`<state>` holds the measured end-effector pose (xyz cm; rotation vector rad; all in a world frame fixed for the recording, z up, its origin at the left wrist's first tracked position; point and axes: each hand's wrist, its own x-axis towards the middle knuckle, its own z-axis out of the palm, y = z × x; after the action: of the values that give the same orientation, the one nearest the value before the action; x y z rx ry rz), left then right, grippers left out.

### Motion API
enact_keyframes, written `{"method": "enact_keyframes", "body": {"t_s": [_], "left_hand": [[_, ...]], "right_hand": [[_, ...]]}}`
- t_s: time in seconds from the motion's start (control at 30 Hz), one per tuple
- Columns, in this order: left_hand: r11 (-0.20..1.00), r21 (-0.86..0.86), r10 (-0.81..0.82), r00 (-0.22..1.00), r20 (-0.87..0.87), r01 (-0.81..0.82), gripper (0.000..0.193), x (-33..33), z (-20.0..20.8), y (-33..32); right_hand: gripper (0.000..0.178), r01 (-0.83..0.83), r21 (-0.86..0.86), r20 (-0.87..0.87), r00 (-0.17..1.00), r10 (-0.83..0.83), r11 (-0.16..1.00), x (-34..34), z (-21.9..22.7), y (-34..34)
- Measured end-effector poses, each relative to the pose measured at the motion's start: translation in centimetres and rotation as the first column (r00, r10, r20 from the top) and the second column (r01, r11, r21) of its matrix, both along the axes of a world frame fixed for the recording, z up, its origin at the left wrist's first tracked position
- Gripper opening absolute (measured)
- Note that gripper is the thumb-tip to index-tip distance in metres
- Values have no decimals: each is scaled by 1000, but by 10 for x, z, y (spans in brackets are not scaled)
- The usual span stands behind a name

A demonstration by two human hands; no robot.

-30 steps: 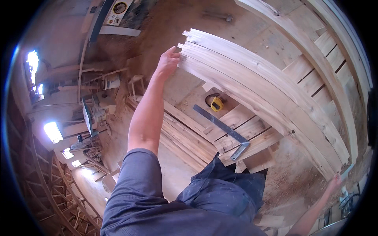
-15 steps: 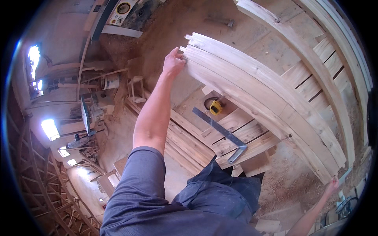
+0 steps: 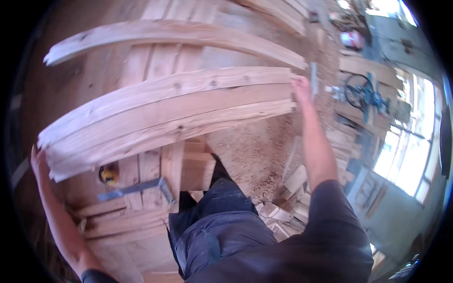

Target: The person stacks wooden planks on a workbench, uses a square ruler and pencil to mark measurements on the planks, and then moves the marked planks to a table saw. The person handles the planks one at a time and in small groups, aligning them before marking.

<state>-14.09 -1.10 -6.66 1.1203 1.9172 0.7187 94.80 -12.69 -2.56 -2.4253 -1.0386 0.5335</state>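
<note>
I carry a stack of long pale wooden planks [image 3: 170,113] across the middle of the head view, held by its two ends. My left hand [image 3: 37,162] grips the left end from below and behind. My right hand [image 3: 299,87] presses on the right end, arm stretched out. Under the stack lie a yellow tape measure [image 3: 108,174] and a grey metal square [image 3: 137,188] on a surface of boards [image 3: 146,56]. My dark trousers [image 3: 217,226] show below.
A single long plank [image 3: 165,33] lies beyond the stack. The sawdust-covered floor [image 3: 255,151] is to the right, with a pile of wood offcuts [image 3: 288,188] by my leg. A blue machine [image 3: 363,94] and bright windows [image 3: 401,155] stand at the far right.
The view has swung round strongly. The plank stack, which ran diagonally down to the right, now lies across the picture. Both hands stay on its ends.
</note>
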Motion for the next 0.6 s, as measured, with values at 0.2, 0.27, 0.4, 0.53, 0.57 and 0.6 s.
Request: {"method": "enact_keyframes", "body": {"t_s": [0.2, 0.27, 0.4, 0.53, 0.57, 0.6], "left_hand": [[985, -170, -48, 976, -211, 11, 73, 57, 6, 17], [993, -115, -19, 978, -208, -6, 73, 61, 7, 16], [989, -112, 92, 996, -17, -93, 72, 32, -5, 8], [994, -90, 43, 990, -131, -55, 69, 41, 0, 14], [998, -28, 58, 980, -190, -65, 70, 47, 5, 7], [997, -59, 20, 951, -309, -40, 68, 53, 18, 14]], "right_hand": [[22, 96, 30, -81, 992, -93, 995, 4, 14, -21], [22, 107, 30, -93, 990, -104, 994, -8, 22, -18], [24, 80, 7, 7, 997, -80, 997, -14, 17, -13], [28, 5, -14, 123, 992, -3, 1000, -1, 1, -20], [29, -7, -44, 122, 993, 12, 999, -7, 9, -14], [29, -5, -87, 191, 981, 21, 996, -4, 10, -17]]}}
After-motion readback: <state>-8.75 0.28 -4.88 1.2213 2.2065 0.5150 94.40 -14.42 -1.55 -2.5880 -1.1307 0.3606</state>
